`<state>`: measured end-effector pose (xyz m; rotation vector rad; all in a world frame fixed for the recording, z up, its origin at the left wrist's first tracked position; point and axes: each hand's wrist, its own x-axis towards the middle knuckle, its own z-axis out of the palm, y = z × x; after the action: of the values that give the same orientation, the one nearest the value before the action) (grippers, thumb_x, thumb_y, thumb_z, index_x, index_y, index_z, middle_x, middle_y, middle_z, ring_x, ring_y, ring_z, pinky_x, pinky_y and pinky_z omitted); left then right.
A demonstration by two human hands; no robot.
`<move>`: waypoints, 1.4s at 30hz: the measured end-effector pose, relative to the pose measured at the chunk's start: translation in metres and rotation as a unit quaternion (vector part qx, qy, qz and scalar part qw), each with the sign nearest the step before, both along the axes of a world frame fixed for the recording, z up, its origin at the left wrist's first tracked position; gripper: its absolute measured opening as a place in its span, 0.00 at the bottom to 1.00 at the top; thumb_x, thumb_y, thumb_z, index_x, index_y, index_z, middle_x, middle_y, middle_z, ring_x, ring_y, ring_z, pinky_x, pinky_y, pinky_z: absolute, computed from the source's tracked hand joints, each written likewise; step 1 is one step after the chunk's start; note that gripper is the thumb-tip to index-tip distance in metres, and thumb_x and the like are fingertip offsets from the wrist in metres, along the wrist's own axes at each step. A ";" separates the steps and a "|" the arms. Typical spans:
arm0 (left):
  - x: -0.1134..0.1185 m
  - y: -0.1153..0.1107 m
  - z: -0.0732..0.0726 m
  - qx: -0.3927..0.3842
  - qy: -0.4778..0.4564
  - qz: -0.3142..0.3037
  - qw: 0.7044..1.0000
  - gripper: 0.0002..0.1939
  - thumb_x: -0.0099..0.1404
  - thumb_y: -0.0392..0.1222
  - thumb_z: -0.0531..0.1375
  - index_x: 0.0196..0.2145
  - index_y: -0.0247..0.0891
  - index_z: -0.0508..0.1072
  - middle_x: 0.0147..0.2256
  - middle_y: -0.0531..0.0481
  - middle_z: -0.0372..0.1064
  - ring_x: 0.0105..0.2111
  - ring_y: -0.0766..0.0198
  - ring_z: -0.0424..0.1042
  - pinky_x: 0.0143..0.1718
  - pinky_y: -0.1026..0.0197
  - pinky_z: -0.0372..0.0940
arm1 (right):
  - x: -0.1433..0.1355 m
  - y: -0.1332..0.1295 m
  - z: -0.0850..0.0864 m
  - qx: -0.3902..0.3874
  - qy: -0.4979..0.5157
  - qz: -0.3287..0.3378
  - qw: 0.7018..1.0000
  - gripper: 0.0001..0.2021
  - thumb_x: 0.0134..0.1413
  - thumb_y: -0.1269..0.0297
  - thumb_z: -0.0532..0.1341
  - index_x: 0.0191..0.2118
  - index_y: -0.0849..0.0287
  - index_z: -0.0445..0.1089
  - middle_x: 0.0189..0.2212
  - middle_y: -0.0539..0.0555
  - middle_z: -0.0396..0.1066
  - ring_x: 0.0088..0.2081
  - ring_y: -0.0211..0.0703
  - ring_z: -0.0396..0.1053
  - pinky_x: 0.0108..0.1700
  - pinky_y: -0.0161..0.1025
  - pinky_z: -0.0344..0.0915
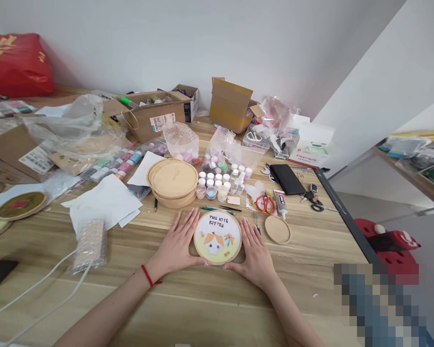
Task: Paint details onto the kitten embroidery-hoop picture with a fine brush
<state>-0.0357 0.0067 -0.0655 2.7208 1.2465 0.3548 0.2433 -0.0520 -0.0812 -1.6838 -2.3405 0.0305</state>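
Observation:
A round wooden-rimmed plaque (217, 237) lies flat on the table, with a cat's face, an orange figure and dark lettering on its white and yellow ground. Along its left edge rests my left hand (179, 241), fingers stretched out and thumb at the lower rim. My right hand (255, 250) lies spread at the right edge in the same manner, its thumb also near the bottom. Both palms face down, and the plaque sits between them. Just beyond it are green pencils (217, 210). A small empty wooden disc tray (278, 229) lies right of my right hand.
Stacked wooden discs (172, 178) stand behind my left hand, beside several white-lidded jars (217, 179). Red-handled pliers (265, 203), a glue tube (280, 203) and a black case (287, 179) lie to the right. Cardboard boxes (155, 113) line the wall; white cables (54, 274) cross the left.

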 end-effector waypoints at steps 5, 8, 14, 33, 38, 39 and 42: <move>-0.001 0.001 -0.003 -0.004 0.007 -0.003 1.000 0.67 0.50 0.79 0.54 0.70 0.29 0.36 0.69 0.31 0.41 0.69 0.43 0.42 0.68 0.39 0.38 | 0.001 0.000 -0.003 -0.003 -0.009 0.006 1.000 0.60 0.45 0.26 0.54 0.71 0.70 0.37 0.69 0.69 0.45 0.70 0.59 0.45 0.68 0.57 0.47; -0.001 0.001 -0.002 -0.007 0.007 -0.002 1.000 0.66 0.50 0.79 0.53 0.70 0.30 0.36 0.69 0.31 0.41 0.69 0.43 0.42 0.68 0.39 0.37 | 0.001 0.000 -0.003 -0.005 -0.009 0.005 1.000 0.60 0.45 0.27 0.55 0.71 0.69 0.37 0.69 0.69 0.45 0.70 0.59 0.45 0.68 0.57 0.48; 0.000 0.000 0.001 -0.001 0.003 0.001 1.000 0.67 0.51 0.80 0.53 0.70 0.29 0.34 0.69 0.32 0.37 0.69 0.44 0.40 0.68 0.40 0.36 | 0.001 0.000 -0.002 -0.004 0.000 -0.002 1.000 0.62 0.44 0.26 0.55 0.71 0.69 0.35 0.70 0.67 0.43 0.70 0.58 0.43 0.68 0.56 0.48; -0.002 0.003 -0.002 -0.018 0.010 0.002 1.000 0.66 0.50 0.81 0.51 0.70 0.30 0.37 0.69 0.32 0.39 0.69 0.43 0.40 0.68 0.40 0.37 | 0.003 0.001 -0.005 -0.004 -0.014 0.004 1.000 0.60 0.45 0.25 0.53 0.71 0.69 0.37 0.69 0.68 0.45 0.70 0.58 0.45 0.68 0.58 0.46; -0.003 0.004 -0.004 -0.022 0.014 0.008 1.000 0.67 0.49 0.81 0.51 0.70 0.28 0.40 0.69 0.31 0.38 0.69 0.42 0.39 0.68 0.39 0.37 | 0.003 0.001 -0.005 -0.008 -0.018 0.004 1.000 0.60 0.45 0.25 0.52 0.71 0.69 0.38 0.69 0.68 0.46 0.70 0.57 0.44 0.69 0.57 0.45; -0.003 0.004 -0.004 -0.024 0.015 0.008 1.000 0.67 0.49 0.81 0.51 0.70 0.28 0.41 0.69 0.31 0.39 0.69 0.42 0.40 0.68 0.39 0.37 | 0.003 0.001 -0.005 -0.007 -0.017 0.006 1.000 0.60 0.45 0.25 0.53 0.71 0.69 0.38 0.69 0.68 0.46 0.70 0.57 0.45 0.69 0.57 0.45; -0.004 0.004 -0.007 -0.028 0.011 0.008 1.000 0.66 0.47 0.81 0.53 0.70 0.31 0.43 0.69 0.31 0.41 0.69 0.41 0.41 0.68 0.38 0.37 | 0.004 0.001 -0.006 -0.002 -0.011 0.011 1.000 0.60 0.45 0.26 0.53 0.71 0.69 0.37 0.69 0.68 0.46 0.70 0.58 0.46 0.68 0.57 0.46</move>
<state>-0.0393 0.0109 -0.0724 2.6775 1.2650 0.2878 0.2469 -0.0511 -0.0868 -1.6695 -2.3769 0.0217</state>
